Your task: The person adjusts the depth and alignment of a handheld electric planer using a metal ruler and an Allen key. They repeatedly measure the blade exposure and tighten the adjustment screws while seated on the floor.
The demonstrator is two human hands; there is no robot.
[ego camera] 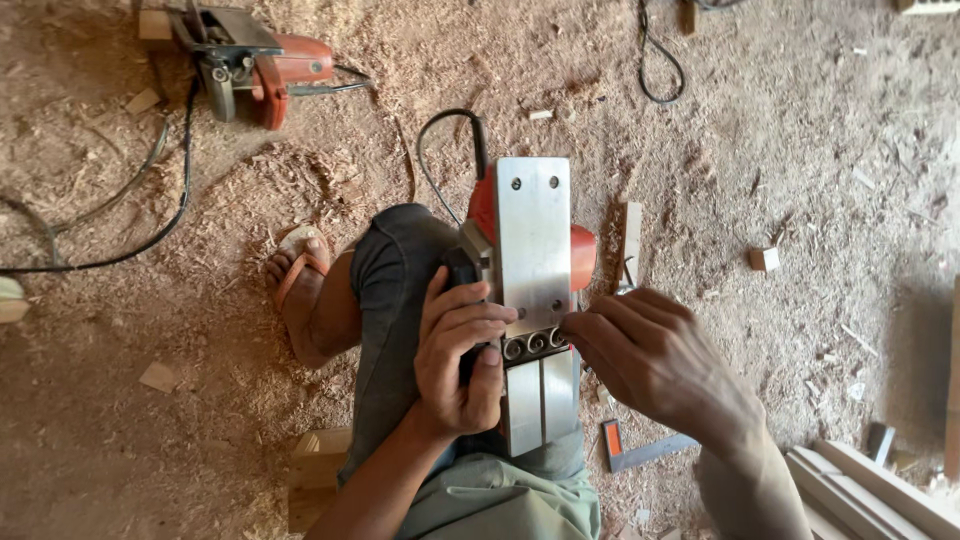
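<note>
- the red electric planer with a flat shiny metal bottom (533,240) lies upside down on the person's grey-trousered knee (395,290), above the sawdust floor (800,180).
- the left hand (460,355) wraps its fingers tight round the planer's side, thumb pressed by the row of three round bolts on the cutter drum (535,343).
- the right hand (650,350) has its fingers pinched close together at the drum's right end; what they pinch is too small to see.
- the planer's black cord (440,150) curls away behind it. i cannot tell if it is plugged in. if it is and the switch gets bumped, the drum could spin and cut the fingers right next to it.
- the blade edge may be sharp, so a slip of the right hand could mean a cut.
- the planer only sits on a knee, so it could tip and fall if the left hand lets go.
- the metal bottom looks clean and bright, with two screws near the top and a split plate below the drum. the red body peeks out at both sides.
</note>
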